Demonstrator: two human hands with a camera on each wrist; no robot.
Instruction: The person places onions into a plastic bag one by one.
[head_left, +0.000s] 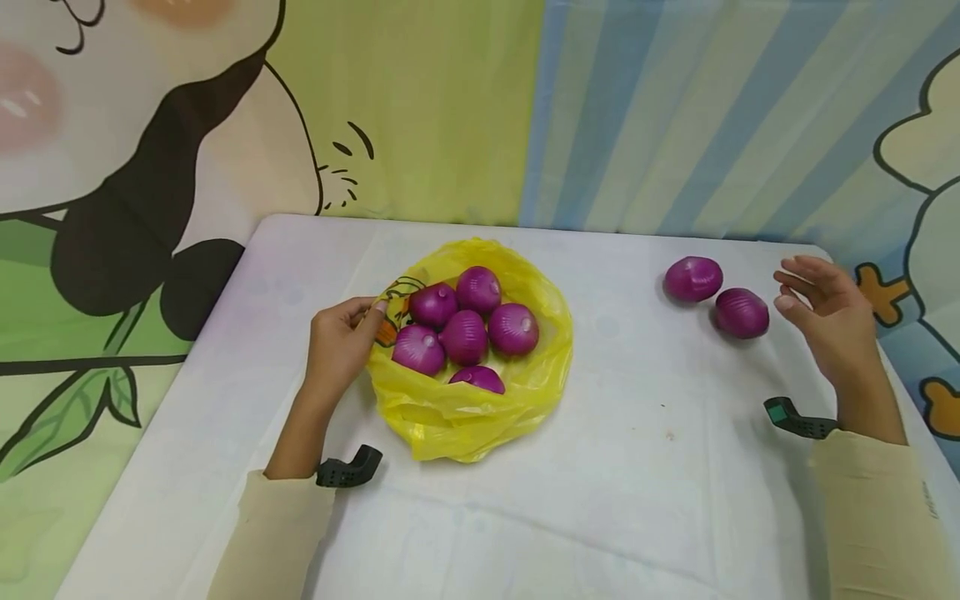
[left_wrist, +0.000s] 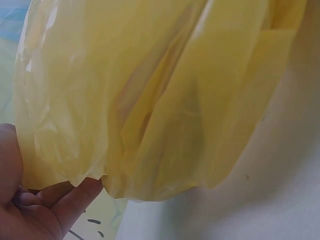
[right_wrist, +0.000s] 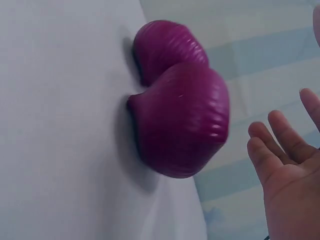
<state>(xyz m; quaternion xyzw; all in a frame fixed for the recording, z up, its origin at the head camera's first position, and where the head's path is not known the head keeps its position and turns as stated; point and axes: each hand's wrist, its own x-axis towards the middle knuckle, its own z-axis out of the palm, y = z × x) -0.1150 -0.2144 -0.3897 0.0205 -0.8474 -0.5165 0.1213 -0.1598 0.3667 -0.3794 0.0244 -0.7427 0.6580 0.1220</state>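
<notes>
A yellow plastic bag [head_left: 536, 400] lies spread wide on the table with several purple onions [head_left: 465, 337] inside it. My left hand [head_left: 341, 346] pinches the bag's left rim between thumb and fingers; the left wrist view shows the bag's side [left_wrist: 165, 125] and the fingers at its edge. Two more onions sit at the far right of the table, one [head_left: 693, 279] behind the other [head_left: 742, 313]. Just right of the nearer one, my right hand [head_left: 832, 321] hovers with relaxed fingers, holding nothing. In the right wrist view, a gap separates that hand from the nearer onion [right_wrist: 182, 120].
A white cloth covers the table [head_left: 600, 500]. Behind it hangs a printed backdrop [head_left: 420, 108] with cartoon figures and blue stripes. Small dark specks lie on the cloth right of the bag. Each wrist carries a black camera mount [head_left: 349, 468].
</notes>
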